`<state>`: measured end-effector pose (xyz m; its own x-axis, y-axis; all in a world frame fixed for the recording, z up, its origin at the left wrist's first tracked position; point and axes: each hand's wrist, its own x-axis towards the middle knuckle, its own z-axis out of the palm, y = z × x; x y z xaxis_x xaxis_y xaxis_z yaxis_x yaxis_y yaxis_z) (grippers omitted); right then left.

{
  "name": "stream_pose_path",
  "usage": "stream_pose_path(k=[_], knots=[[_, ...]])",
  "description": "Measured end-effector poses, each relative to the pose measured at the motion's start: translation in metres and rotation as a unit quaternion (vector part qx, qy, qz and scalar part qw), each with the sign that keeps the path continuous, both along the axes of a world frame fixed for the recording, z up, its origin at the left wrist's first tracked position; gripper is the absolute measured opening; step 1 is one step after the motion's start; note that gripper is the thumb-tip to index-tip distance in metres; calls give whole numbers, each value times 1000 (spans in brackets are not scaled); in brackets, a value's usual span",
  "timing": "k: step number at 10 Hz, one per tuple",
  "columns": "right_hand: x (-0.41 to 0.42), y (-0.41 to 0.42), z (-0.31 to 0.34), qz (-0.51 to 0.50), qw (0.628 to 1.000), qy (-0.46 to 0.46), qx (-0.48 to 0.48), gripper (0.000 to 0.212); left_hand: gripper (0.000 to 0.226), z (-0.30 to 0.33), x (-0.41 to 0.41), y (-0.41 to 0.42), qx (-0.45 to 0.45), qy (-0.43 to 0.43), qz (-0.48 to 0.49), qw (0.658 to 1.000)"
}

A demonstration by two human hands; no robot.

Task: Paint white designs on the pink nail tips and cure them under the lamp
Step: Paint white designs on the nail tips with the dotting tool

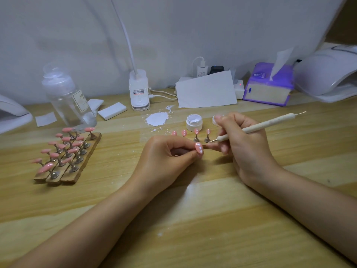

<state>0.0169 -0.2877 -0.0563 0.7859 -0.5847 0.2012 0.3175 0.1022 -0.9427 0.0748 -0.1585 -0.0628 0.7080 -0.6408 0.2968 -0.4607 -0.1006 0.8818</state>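
My left hand (170, 153) pinches a pink nail tip (199, 148) that bears white dots. My right hand (243, 140) grips a white dotting pen (270, 123), whose metal point hovers just right of that tip. Behind my hands stand several pink dotted tips on small metal stands (196, 134). An open white gel jar (194, 122) sits beyond them, its lid (216, 119) partly hidden by my right fingers. A wooden rack (85, 161) at the left holds several plain pink tips. A white curing lamp (328, 74) stands at the far right.
A clear pump bottle (67, 99), white pads (112, 110) and a clip-on desk lamp (139, 89) line the back. White paint is smeared on the table (156, 118). A sheet of paper (206, 91) and a purple tissue pack (268, 86) lie behind. Another white lamp (11, 115) pokes in at the left edge.
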Motion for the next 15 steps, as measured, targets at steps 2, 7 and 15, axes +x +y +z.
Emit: stream_pose_path(k=[2, 7, 15], knots=[[-2, 0, 3, -23, 999, 0, 46, 44, 11, 1, -3, 2, -90, -82, -17, 992], [-4, -1, 3, -11, 999, 28, 38, 40, 25, 20, 19, 17, -107, -129, 150, 974], [-5, -21, 1, -54, 986, 40, -150, 19, 33, 4, 42, 29, 39, -105, 85, 990]])
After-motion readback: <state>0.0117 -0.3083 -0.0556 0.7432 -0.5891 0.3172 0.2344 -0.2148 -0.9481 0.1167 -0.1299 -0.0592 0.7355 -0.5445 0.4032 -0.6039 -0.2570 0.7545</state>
